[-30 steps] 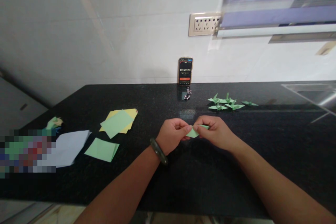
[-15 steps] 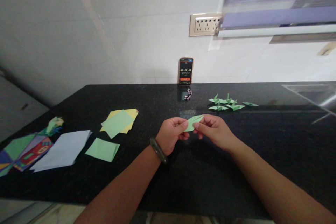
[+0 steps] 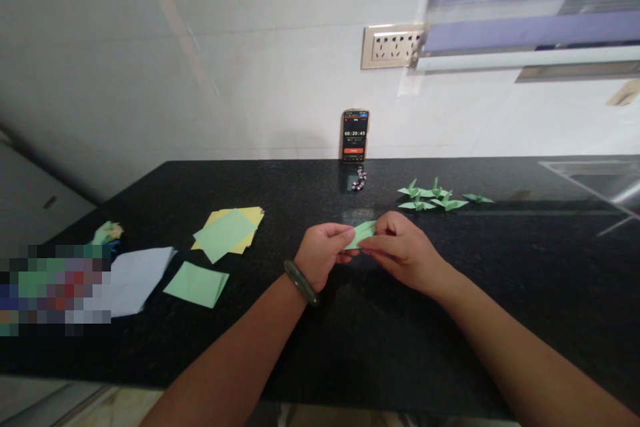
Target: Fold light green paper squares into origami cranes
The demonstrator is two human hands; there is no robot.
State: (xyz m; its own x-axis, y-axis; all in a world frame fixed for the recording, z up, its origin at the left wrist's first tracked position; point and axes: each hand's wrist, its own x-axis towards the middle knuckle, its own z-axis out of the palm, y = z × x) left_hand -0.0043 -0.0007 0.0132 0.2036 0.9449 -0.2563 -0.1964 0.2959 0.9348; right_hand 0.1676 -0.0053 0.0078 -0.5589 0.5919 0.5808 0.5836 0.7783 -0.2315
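A small piece of folded green origami paper (image 3: 362, 234) is held over the dark countertop between my two hands. My left hand (image 3: 324, 250) pinches its left end, thumb on top. The fingers of my right hand (image 3: 407, 250) are closed on its right side and cover part of it, pressing near the lower edge. A dark bangle (image 3: 301, 283) circles my left wrist. Several folded green paper cranes (image 3: 433, 198) stand beyond my right hand.
On the left lie a stack of yellow and green paper squares (image 3: 225, 233), a creased green sheet (image 3: 197, 284) and white sheets (image 3: 140, 280). A phone (image 3: 355, 136) showing a timer leans on the wall, a beaded strap (image 3: 359, 178) before it. A blurred patch covers the far left.
My right hand has shifted left along the folded paper, its fingers now covering the right tip. My left hand keeps its pinch almost in the same place.
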